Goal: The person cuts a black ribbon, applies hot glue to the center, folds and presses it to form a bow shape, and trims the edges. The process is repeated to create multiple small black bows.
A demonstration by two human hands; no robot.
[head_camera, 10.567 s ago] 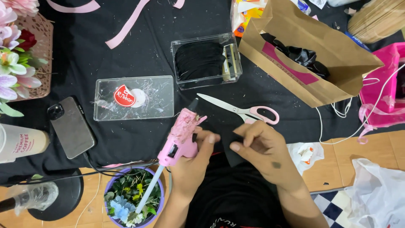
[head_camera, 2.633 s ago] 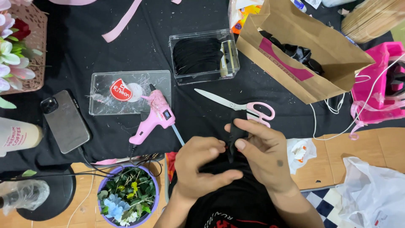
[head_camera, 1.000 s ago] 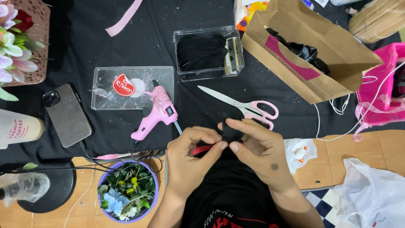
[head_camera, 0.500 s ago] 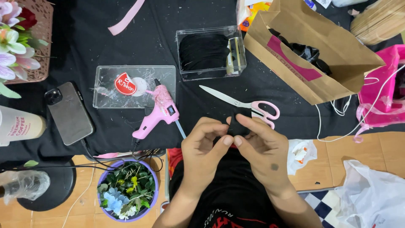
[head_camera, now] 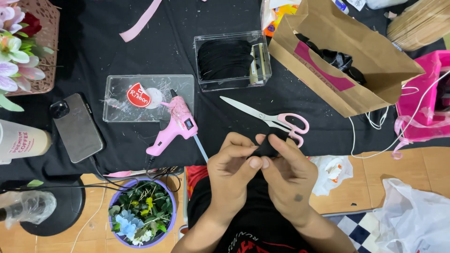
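Note:
My left hand (head_camera: pixel 232 175) and my right hand (head_camera: pixel 288 175) meet in front of me at the table's near edge. Together they pinch a small piece of black fabric (head_camera: pixel 268 146) between thumbs and fingertips. A pink glue gun (head_camera: pixel 176 126) lies on the black tablecloth (head_camera: pixel 98 51) to the left of my hands, its nozzle pointing away from me. Scissors with pink handles (head_camera: pixel 272 119) lie just beyond my right hand, blades pointing left.
A clear box of black pieces (head_camera: pixel 232 58) and a clear lid (head_camera: pixel 147 97) sit further back. A brown paper bag (head_camera: pixel 342 56) lies at the right, a pink bag (head_camera: pixel 429 93) beyond it. A phone (head_camera: pixel 76 126), a cup (head_camera: pixel 21 142) and a flower pot (head_camera: pixel 142 218) are at left.
The glue gun left my left hand and now lies on the cloth. Both hands came together on the black fabric and have shifted slightly while pinching it.

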